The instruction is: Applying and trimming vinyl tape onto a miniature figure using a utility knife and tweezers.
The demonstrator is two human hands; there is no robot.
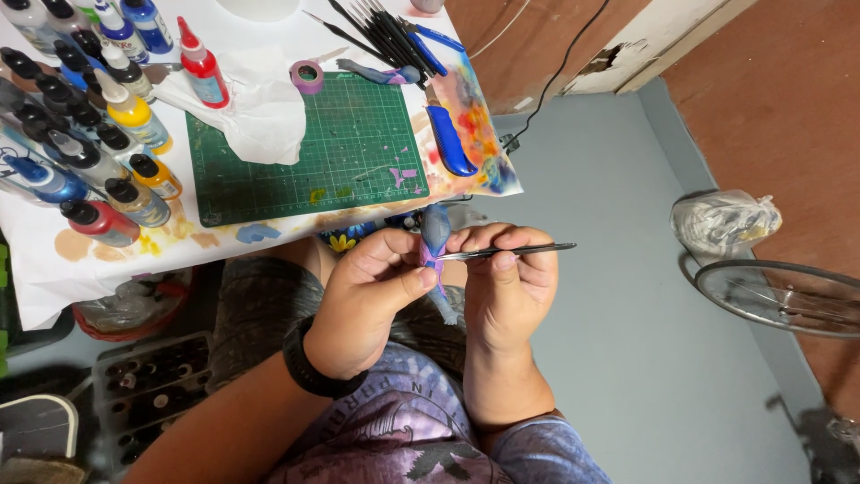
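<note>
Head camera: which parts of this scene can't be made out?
- Figure: mostly covered by the left hand and right hand; its shape is unclear.
- Tweezers: the tip is hidden behind the fingers.
- Paint bottles: the row is cut off by the left and top edges.
- Wheel: cut off by the right edge.
</note>
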